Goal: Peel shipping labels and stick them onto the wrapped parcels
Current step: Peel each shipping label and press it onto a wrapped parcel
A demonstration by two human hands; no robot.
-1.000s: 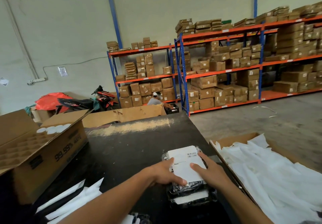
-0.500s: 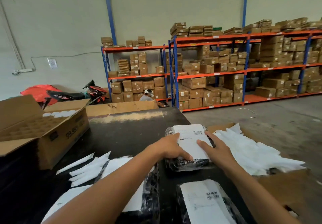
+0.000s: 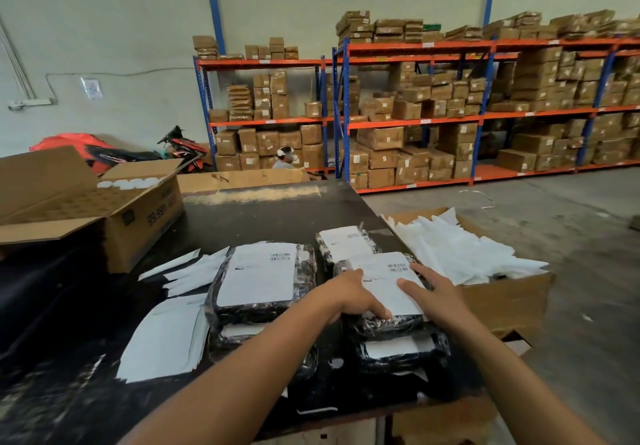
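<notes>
- Both hands are lying flat on the shipping label (image 3: 388,280) atop a wrapped parcel (image 3: 384,323) on the table (image 3: 263,216).
- Left hand (image 3: 353,294) and right hand (image 3: 433,288): each grip is lying apart, fingers straight.

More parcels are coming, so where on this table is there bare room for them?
The widest bare patch of the black table lies at its far end, between the open carton and the far parcel. The near half is crowded: parcel stacks, loose label sheets and both hands on the right stack.

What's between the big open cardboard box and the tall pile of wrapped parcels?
In the head view, white paper sheets lie on the dark table between the cardboard box and the parcel pile.
</notes>
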